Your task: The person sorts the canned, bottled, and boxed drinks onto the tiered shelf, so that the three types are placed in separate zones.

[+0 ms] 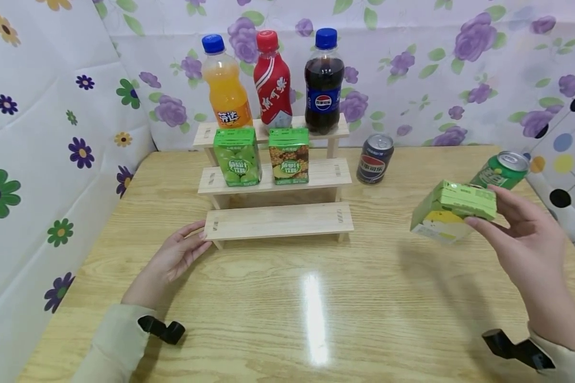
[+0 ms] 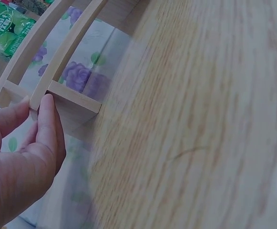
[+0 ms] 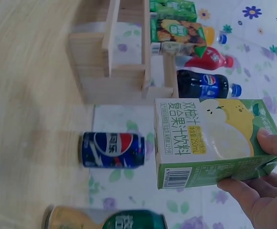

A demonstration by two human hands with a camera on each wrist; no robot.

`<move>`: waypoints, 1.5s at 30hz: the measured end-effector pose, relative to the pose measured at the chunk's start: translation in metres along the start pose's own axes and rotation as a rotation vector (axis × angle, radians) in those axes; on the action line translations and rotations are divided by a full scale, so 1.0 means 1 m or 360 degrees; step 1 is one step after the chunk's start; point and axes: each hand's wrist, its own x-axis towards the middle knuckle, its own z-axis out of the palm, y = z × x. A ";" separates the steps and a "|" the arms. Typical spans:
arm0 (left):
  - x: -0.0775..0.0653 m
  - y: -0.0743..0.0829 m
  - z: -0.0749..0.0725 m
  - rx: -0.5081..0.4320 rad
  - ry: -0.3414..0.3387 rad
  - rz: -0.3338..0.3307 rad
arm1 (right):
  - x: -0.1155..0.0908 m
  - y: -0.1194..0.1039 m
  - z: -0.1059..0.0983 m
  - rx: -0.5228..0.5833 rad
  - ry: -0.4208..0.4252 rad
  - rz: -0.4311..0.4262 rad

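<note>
- Left hand [image 1: 179, 256] and right hand [image 1: 532, 234]: bare down to the cuffs.
- Left sleeve [image 1: 117, 338]: plain pale beige, lightly creased.
- Left wrist piece [image 1: 156, 326]: black, narrow, with a stubby block at its right end.
- Right sleeve [image 1: 571, 359]: matching beige.
- Right wrist piece [image 1: 519, 352]: also black, block at its left end.

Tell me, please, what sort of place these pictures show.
Probably a staged tabletop drinks display rather than a real shop: a three-tier wooden rack holding plastic drink bottles and juice cartons stands on a wood-grain table, with floral-print sheeting behind it.
</note>
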 end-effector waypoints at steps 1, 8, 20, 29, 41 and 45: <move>0.000 0.001 0.000 -0.0011 0.0003 -0.0007 | 0.003 -0.002 0.004 0.0066 -0.0009 -0.0002; -0.003 0.002 -0.002 0.0002 0.0021 -0.0013 | 0.026 -0.016 0.034 0.0487 -0.0034 0.0020; -0.002 0.004 -0.002 -0.0017 -0.0007 -0.0012 | 0.064 -0.036 0.086 0.0762 -0.0221 -0.0076; 0.000 0.005 0.000 0.0008 -0.0023 -0.0011 | 0.087 -0.046 0.115 0.0530 -0.0348 -0.0101; 0.003 0.004 -0.001 -0.0022 -0.0043 -0.0016 | 0.104 -0.046 0.150 0.0391 -0.0493 -0.0141; 0.003 0.002 -0.002 -0.0047 -0.0034 -0.0027 | 0.106 -0.041 0.158 0.0410 -0.0525 -0.0154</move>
